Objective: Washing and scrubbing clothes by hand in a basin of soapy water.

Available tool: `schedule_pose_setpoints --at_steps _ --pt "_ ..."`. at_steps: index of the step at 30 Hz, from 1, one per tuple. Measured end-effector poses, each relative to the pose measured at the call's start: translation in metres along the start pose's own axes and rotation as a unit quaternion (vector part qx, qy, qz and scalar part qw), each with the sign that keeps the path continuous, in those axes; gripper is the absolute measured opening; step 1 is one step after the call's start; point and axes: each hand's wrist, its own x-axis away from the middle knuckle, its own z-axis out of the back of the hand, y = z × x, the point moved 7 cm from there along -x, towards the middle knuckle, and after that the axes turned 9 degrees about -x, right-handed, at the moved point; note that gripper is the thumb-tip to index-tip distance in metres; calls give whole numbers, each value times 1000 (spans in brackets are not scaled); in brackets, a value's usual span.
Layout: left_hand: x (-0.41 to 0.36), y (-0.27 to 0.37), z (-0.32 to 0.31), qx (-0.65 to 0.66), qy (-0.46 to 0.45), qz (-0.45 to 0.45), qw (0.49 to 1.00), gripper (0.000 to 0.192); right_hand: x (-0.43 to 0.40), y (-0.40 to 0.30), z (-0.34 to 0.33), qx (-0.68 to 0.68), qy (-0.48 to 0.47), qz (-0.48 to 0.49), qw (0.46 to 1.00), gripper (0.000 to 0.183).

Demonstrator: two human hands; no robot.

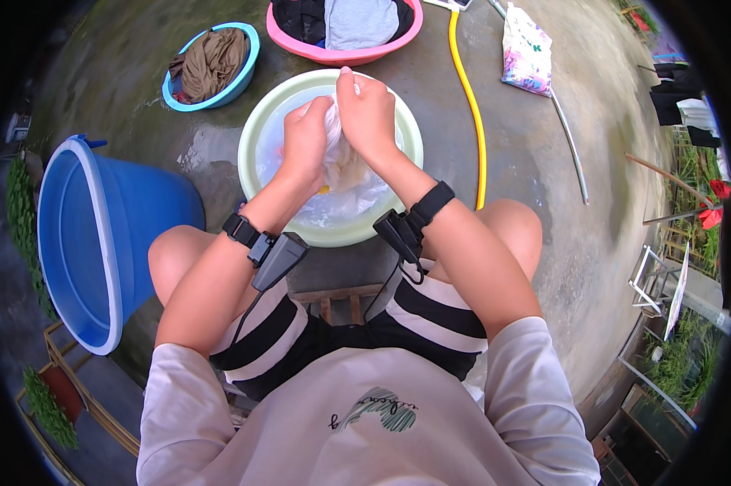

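Both of my hands grip a wet white cloth (335, 130) above a pale green basin (251, 182). My left hand (306, 135) is closed around the cloth on its left side. Higher up and to the right, my right hand (366, 112) holds the same cloth, thumb pointing away from me. The cloth hangs in twisted folds, and its lower part reaches the cloudy water (307, 209) in the basin. A small yellow patch (324, 189) shows near my left wrist; what it belongs to is unclear.
Beyond the basin stand a pink tub (347, 58) of dark and grey clothes and a blue basin (253, 58) with brown cloth (214, 64). A large blue bucket (152, 212) tilts at left. A yellow hose (471, 103), a printed plastic bag (526, 54) and a metal pole (569, 136) lie right.
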Motion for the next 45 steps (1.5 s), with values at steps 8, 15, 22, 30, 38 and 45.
schedule_pose_setpoints --at_steps 8,15,22,30,38,45 --pt "-29 -5 38 44 33 9 998 31 32 -36 -21 -33 -87 121 988 43" --pt "6 8 -3 -8 -26 -33 999 26 -7 -6 7 9 -4 -3 1000 45" --pt "-11 -1 22 54 63 34 996 29 30 -29 -16 -6 -83 119 989 41" --pt "6 9 4 17 8 25 1000 29 2 -14 1 -15 -19 28 999 41" --pt "-4 2 16 5 39 71 997 31 22 -17 -7 -65 -37 43 996 39" --pt "-2 8 13 -2 41 35 999 30 19 -19 -5 -54 -30 58 996 41"
